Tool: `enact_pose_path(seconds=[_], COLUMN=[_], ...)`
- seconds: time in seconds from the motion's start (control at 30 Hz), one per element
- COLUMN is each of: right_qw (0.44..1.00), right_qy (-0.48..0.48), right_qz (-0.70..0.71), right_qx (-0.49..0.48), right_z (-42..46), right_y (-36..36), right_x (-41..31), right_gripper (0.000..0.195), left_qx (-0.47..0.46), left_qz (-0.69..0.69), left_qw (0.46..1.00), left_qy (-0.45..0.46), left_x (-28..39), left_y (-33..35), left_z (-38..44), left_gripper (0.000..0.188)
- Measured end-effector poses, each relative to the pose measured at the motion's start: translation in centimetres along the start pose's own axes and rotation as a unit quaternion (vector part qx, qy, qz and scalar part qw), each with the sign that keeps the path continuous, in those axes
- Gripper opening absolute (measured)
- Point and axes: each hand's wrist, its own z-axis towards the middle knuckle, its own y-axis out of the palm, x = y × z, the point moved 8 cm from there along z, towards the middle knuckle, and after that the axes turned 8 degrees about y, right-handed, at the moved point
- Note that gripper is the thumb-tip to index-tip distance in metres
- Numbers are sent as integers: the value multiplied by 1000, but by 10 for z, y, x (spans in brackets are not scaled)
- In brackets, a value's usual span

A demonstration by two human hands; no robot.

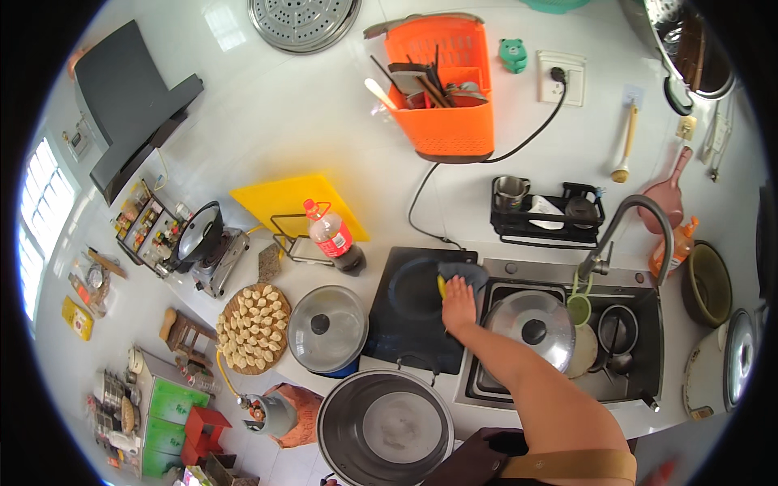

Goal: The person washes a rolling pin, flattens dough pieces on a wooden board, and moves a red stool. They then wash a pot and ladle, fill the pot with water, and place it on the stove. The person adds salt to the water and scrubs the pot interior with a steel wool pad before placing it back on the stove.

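Observation:
My right hand [460,307] lies on a dark grey cleaning cloth [467,274] with a yellow edge, over the right side of the black induction cooktop [404,337]. Faint marks and a ring show on the cooktop's surface. Only a bit of my left hand [332,482] shows at the bottom rim, by the handle of a large steel pot [401,425]. That pot is uncovered, with nothing but a dull stained base inside, and it juts out past the counter's front edge. Left of the cooktop is a pot with a grey lid [328,328].
Dumplings fill a round wooden board [252,328]. A cola bottle [336,240] stands behind the lidded pot. Right of the cooktop, a domed lid [532,325] covers part of the sink [650,364]. A black power cord [419,209] runs behind the cooktop. A gas cylinder [273,411] stands below.

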Motion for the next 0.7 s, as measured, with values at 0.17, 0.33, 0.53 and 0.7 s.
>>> enact_pose_path(seconds=[0.17, 0.33, 0.53, 0.7], right_qw=[975, 975, 848, 848], right_qy=[-135, 5, 150, 121], right_qz=[163, 204, 499, 425], right_qx=[-68, 85, 96, 292], right_z=[-85, -63, -26, -14], right_y=[-34, -182, -295, -334], right_x=[14, 88, 188, 183], right_gripper=[33, 14, 25, 44], left_qx=[-16, -30, -39, -46], left_qz=[-4, -7, -4, -1], left_qw=[1000, 1000, 999, 999], left_qy=[1, -1, 3, 3], left_x=[-3, 5, 3, 6], left_y=[5, 8, 12, 10], left_z=[13, 4, 5, 6], left_gripper=[27, 20, 16, 16])
